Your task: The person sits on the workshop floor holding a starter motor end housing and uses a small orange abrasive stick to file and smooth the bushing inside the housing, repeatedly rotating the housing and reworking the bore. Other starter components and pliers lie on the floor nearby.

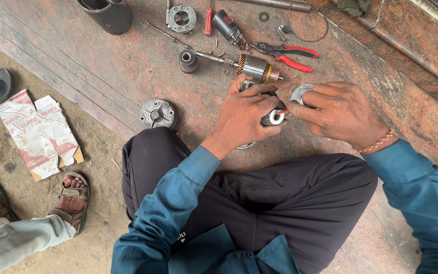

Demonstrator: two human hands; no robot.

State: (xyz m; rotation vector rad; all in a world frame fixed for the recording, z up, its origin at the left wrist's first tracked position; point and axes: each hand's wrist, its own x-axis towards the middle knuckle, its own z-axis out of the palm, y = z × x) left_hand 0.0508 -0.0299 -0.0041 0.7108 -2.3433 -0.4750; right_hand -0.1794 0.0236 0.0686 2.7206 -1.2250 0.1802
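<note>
**Gripping a small motor part over the stone slab**

Sitting cross-legged on the reddish stone floor, the person has both hands over the lap. L hand is wrapped tight round a small dark cylindrical part w/ a shiny metal ring at its open end; fingers fully clamped on it, part held just above the slab, in front of the knees. R hand sits right beside it, thumb & forefinger pinched together at the ring end on something thin w/ a red tip — too small to tell what. A round metal cap shows just behind the R fingers, on the slab.

Just beyond the L hand lies an armature w/ copper winding & a long shaft, a dark gear piece at the shaft's far end. Red-handled pliers lie to its R. Farther back: a round metal plate w/ a big hole, a red-handled screwdriver, a dark cylinder w/ terminals, a black housing at the top edge. A cast metal end cover sits near the L knee.

On the dirt to the L: a flattened carton, plus another person's sandalled foot.
</note>
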